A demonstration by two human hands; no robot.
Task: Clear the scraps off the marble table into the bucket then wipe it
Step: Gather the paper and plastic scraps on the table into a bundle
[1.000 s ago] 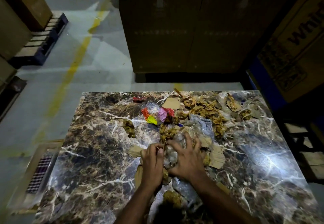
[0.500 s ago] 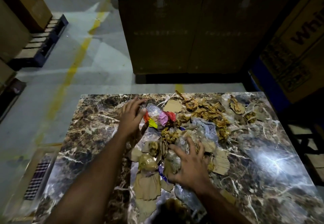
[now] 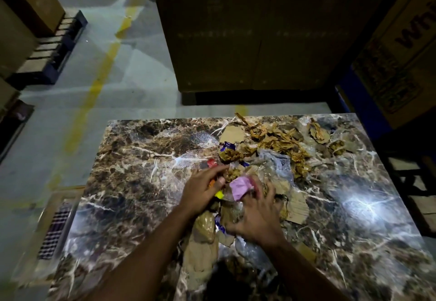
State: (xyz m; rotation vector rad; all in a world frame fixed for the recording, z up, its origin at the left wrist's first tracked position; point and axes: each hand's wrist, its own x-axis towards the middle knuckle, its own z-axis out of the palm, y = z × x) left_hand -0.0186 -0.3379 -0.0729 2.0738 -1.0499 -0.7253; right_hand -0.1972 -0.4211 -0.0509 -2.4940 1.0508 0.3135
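A brown marble table [image 3: 132,182] carries a spread of scraps. Crumpled brown paper and cardboard bits [image 3: 278,142] lie along the far edge, with clear plastic film [image 3: 276,164] nearer the middle. My left hand [image 3: 200,190] rests curled over coloured wrappers, red, orange and yellow, in the middle of the table. My right hand [image 3: 257,215] presses on a heap of plastic and brown paper, with a pink wrapper [image 3: 239,186] just beyond its fingers. Torn cardboard pieces [image 3: 203,248] lie between my forearms near the front edge. No bucket is in view.
A large dark cardboard box [image 3: 254,31] stands on the floor behind the table. Printed boxes [image 3: 405,41] stack at the right. A pallet [image 3: 54,48] sits far left, a yellow floor line [image 3: 94,88] runs past it, and a grated object [image 3: 55,227] lies by the table's left side.
My left hand has pulled back from the far left of the pile toward the middle, dragging the coloured wrappers nearer. The right hand stayed on the heap, shifting slightly.
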